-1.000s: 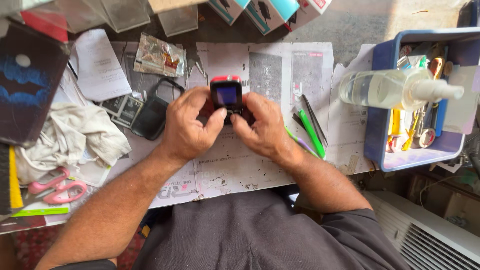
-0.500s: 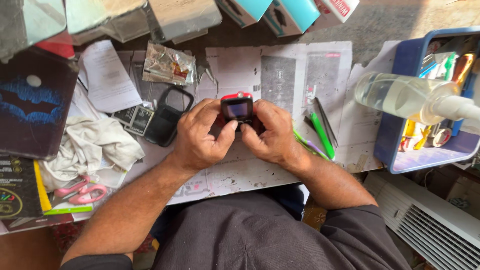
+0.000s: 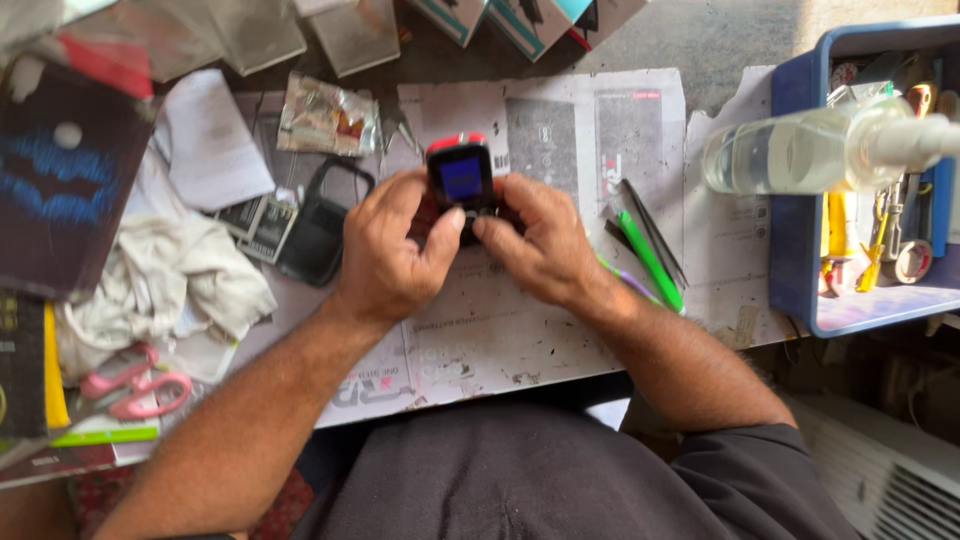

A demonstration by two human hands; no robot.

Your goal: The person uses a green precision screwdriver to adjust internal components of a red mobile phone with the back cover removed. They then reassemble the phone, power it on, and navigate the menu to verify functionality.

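Note:
A small red and black keypad phone (image 3: 460, 172) with a lit blue screen is held over the newspaper-covered table (image 3: 520, 340). My left hand (image 3: 392, 250) grips its left side, thumb pressing on the keypad. My right hand (image 3: 535, 240) grips its right side, thumb also on the keypad. The lower part of the phone is hidden under my thumbs.
A black phone cover (image 3: 320, 225) and batteries (image 3: 255, 220) lie left of my hands, beside a white cloth (image 3: 170, 280) and pink scissors (image 3: 135, 385). Green tool (image 3: 650, 260) and tweezers lie to the right. A blue tray (image 3: 800, 240) holds tools and a clear spray bottle (image 3: 810, 150).
The view has shifted slightly. Both hands stay on the phone, with the thumbs moving a little on the keypad.

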